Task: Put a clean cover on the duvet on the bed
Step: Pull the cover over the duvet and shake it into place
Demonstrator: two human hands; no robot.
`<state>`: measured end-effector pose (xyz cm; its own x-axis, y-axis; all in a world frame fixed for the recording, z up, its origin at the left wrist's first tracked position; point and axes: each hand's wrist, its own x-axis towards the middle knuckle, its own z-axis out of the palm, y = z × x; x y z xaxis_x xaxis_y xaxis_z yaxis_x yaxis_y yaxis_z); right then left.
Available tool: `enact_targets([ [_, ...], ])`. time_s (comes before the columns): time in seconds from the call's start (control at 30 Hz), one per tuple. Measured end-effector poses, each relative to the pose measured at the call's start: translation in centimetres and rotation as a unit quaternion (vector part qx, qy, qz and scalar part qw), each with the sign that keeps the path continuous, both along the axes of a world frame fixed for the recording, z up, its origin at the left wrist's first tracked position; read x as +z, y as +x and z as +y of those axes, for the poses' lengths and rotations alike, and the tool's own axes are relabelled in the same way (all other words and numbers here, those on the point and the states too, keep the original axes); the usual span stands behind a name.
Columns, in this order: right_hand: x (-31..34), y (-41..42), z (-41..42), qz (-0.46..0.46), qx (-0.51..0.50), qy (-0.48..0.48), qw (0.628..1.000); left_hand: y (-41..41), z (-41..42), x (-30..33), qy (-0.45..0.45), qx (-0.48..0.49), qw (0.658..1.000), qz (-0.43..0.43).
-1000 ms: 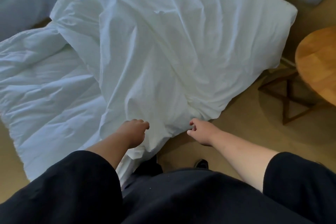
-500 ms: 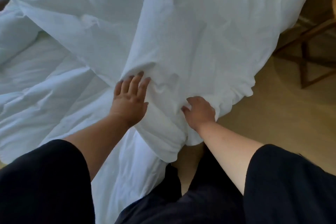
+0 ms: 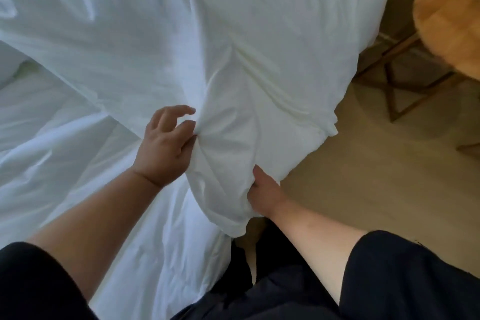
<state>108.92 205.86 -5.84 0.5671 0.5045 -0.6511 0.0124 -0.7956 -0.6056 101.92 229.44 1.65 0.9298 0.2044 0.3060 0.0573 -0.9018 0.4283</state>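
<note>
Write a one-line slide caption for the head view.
Both hands, left hand and right hand, bunch the white cover beside the duvet.

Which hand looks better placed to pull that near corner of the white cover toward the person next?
Probably the right hand: its fingers already curl under the near corner of the cover. The left hand only pinches a fold higher up, its other fingers loose.
</note>
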Motion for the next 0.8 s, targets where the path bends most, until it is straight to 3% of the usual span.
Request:
enact_targets([
  [0.07,0.7,-1.3,0.3,0.047,0.076,-0.037,0.995,-0.7,-0.8,1.5,0.027,-0.107,0.993,-0.04],
  [0.17,1.6,-4.3,1.4,0.086,0.173,-0.042,0.98,-1.5,-1.9,3.3,0.033,-0.206,0.978,-0.011],
  [0.2,1.3,-5.2,1.6,0.091,0.183,-0.062,0.977,-1.7,-2.1,3.4,0.027,-0.219,0.975,0.023],
  [0.27,0.1,-6.5,1.8,0.105,0.21,-0.111,0.966,-2.3,-2.4,3.1,0.018,-0.185,0.964,0.187],
  [0.33,0.2,-7.7,1.5,0.131,0.266,-0.13,0.946,-3.6,-1.7,1.2,0.023,-0.086,0.922,0.378],
  [0.47,-1.5,-10.0,-0.3,0.127,0.25,-0.085,0.956,-10.4,0.3,-4.4,-0.005,0.033,0.808,0.589],
  [0.57,-4.4,-13.5,-1.5,0.167,0.255,-0.089,0.948,-17.6,-0.2,-8.0,-0.052,0.05,0.713,0.698],
  [0.63,-5.8,-16.4,-1.8,0.191,0.304,-0.089,0.929,-21.6,-1.5,-9.6,-0.057,0.053,0.686,0.723],
  [0.73,-6.8,-18.9,-2.2,0.19,0.324,-0.099,0.921,-24.5,-3.5,-11.3,-0.024,0.033,0.738,0.674],
  [0.8,-6.8,-19.3,-2.5,0.168,0.25,-0.099,0.949,-25.1,-4.9,-11.6,0.017,-0.003,0.816,0.578],
])
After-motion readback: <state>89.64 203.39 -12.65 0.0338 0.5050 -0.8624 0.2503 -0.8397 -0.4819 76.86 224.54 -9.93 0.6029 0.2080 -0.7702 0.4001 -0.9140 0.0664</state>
